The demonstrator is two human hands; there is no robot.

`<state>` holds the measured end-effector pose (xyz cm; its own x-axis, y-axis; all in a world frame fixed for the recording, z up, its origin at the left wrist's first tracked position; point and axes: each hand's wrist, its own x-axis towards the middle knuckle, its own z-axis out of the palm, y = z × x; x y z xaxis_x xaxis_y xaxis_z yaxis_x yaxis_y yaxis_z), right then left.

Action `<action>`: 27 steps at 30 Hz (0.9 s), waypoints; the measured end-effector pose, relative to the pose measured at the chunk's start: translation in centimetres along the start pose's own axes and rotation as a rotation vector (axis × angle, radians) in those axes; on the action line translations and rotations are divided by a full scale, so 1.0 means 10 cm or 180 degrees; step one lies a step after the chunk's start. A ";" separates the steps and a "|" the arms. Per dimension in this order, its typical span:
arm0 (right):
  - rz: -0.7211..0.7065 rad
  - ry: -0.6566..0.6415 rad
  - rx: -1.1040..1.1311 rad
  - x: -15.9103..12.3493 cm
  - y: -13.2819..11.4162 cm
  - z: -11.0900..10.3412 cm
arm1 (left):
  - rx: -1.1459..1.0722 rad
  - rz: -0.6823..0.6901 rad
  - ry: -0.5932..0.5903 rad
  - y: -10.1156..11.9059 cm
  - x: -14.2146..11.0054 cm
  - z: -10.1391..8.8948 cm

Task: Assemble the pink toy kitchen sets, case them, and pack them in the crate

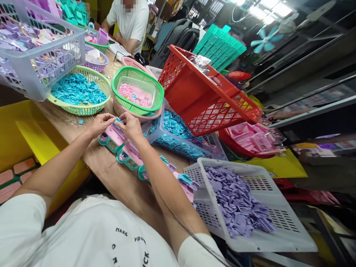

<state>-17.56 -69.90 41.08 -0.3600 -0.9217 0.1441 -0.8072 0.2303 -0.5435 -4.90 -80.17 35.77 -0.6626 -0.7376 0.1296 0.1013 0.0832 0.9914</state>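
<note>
Over the worktable, my left hand (100,125) and my right hand (131,127) meet with fingertips pinched on a small blue plastic piece (119,120). Fingers cover most of that piece, so its shape is unclear. Just below my hands, a row of pink and teal toy cases (129,155) runs along the table. My right forearm hides part of the row. Further along it, blue and lilac parts stand up from a pink case (185,182).
Beyond my hands are a yellow-green basket (83,110) of blue pieces and a green basket (160,97) with a tub of pink bits. A red crate (180,96) tilts above a blue-filled crate. At right sits a white crate (292,233) of purple parts. A person (133,22) sits opposite.
</note>
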 end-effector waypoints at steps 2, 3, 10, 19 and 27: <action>0.0078 -0.0004 -0.0045 0.00 -0.02 0.00 | -0.0015 -0.0005 0.0034 -0.02 0.01 0.01; 0.0118 0.0000 -0.0062 0.00 -0.03 0.00 | -0.0047 -0.0035 0.0039 -0.02 0.02 0.01; 0.0191 -0.0181 -0.0352 0.01 -0.12 -0.04 | -0.0209 -0.0446 -0.0044 0.05 0.04 0.01; -0.0354 -0.0181 -0.0624 0.10 -0.12 -0.22 | -0.0283 -0.0575 0.0450 0.16 -0.03 0.03; 0.0093 0.0022 -0.1504 0.66 0.13 -0.61 | -0.0227 -0.0796 0.0537 0.11 -0.09 0.06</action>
<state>-23.86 -73.76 46.34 -0.3876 -0.9110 0.1408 -0.9205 0.3743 -0.1119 -4.59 -78.98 36.76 -0.5417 -0.8306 -0.1291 0.0065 -0.1577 0.9875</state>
